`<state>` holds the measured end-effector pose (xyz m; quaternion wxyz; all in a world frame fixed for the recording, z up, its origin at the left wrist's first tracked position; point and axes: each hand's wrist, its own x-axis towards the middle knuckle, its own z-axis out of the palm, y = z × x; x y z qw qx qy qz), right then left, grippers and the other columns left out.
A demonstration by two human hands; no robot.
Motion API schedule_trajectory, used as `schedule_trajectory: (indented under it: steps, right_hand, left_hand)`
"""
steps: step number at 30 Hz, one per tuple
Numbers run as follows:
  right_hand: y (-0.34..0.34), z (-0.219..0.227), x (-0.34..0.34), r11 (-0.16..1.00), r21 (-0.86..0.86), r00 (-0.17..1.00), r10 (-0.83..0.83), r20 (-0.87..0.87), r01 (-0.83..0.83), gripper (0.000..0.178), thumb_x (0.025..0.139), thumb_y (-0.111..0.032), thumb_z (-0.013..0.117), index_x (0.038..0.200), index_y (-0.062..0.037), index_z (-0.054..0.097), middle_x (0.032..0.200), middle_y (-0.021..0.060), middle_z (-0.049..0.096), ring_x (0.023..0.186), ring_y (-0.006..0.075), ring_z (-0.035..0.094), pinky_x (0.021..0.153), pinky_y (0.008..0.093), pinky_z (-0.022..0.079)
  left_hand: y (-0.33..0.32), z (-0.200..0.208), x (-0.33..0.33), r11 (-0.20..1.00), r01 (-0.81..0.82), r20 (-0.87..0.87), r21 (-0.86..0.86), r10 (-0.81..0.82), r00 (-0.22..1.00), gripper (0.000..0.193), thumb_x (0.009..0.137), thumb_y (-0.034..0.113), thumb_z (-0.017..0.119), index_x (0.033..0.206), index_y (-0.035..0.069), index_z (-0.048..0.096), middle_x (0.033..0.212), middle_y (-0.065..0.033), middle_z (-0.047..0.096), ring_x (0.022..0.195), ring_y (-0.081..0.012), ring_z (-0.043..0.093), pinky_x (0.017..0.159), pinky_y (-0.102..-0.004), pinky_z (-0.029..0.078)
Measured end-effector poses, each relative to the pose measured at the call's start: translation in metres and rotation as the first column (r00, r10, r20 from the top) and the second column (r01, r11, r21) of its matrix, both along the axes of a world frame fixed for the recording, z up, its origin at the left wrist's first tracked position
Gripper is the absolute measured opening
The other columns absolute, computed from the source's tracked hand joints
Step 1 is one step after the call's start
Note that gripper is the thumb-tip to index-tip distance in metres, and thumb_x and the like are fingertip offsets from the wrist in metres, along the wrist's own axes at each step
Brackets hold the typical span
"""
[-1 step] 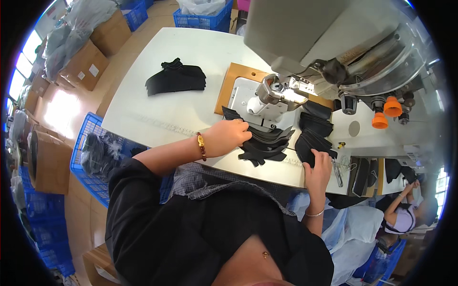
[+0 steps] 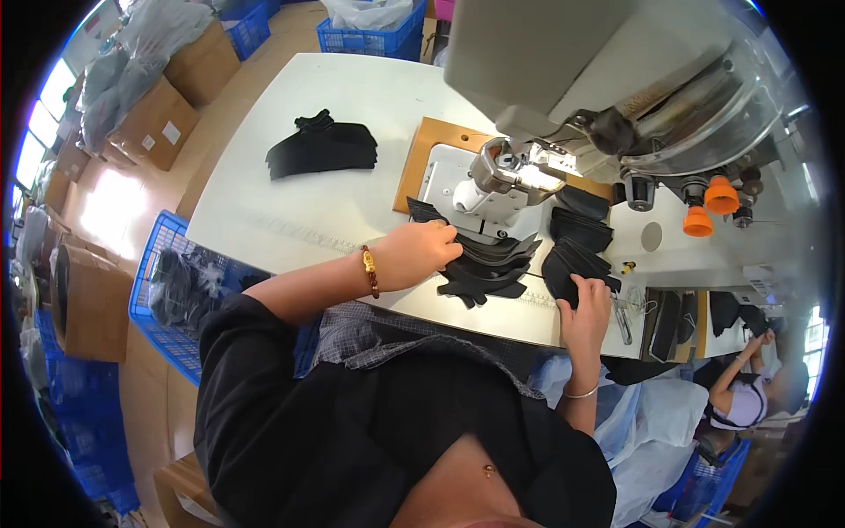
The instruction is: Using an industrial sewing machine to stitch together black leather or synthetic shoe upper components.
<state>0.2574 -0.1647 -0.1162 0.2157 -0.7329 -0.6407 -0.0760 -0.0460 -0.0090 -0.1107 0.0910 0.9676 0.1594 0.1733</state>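
My left hand (image 2: 421, 255) is closed on the left end of a fanned stack of curved black cut pieces (image 2: 493, 260), just in front of the sewing machine's (image 2: 497, 180) needle area. My right hand (image 2: 585, 308) has its fingers and thumb pinched at the near edge of another fanned pile of black pieces (image 2: 570, 264), to the right of the first. A third black stack (image 2: 324, 148) lies apart at the far left of the white table (image 2: 238, 194). What sits under my left fingers is hidden.
The machine head (image 2: 537, 62) overhangs the table at the back right. Metal snips (image 2: 624, 324) lie right of my right hand. A blue crate (image 2: 167, 299) with bagged items stands at the left. Cardboard boxes (image 2: 154, 123) line the floor. Another person (image 2: 744, 396) works at far right.
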Motion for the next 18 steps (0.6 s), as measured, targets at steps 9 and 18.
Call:
schedule_trajectory:
  steps: [9,18]
  right_hand:
    - [0.017,-0.005,-0.002,0.997,0.051,0.996,0.065,-0.054,-0.062,0.045,0.071,-0.007,0.075,0.113,-0.0086,0.060,0.095,0.0074,0.057,0.092,0.0279,0.054,0.080,0.0395,0.041]
    - [0.040,0.053,0.009,0.950,0.269,0.912,0.244,-0.329,-0.157,0.028,0.085,0.002,0.058,0.110,-0.0089,0.063,0.089,0.0080,0.063,0.082,0.0300,0.061,0.073,0.0380,0.048]
  left_hand:
    - [0.004,0.008,0.001,0.989,0.062,-0.100,0.136,-0.049,0.994,0.007,0.076,0.007,0.058,0.082,0.005,0.056,0.087,-0.0073,0.054,0.088,-0.0229,0.057,0.068,-0.0309,0.053]
    - [-0.016,0.050,0.010,0.964,-0.048,-0.079,0.260,0.071,0.994,0.014,0.073,0.005,0.060,0.087,0.004,0.060,0.083,-0.0052,0.058,0.076,-0.0208,0.059,0.056,-0.0312,0.048]
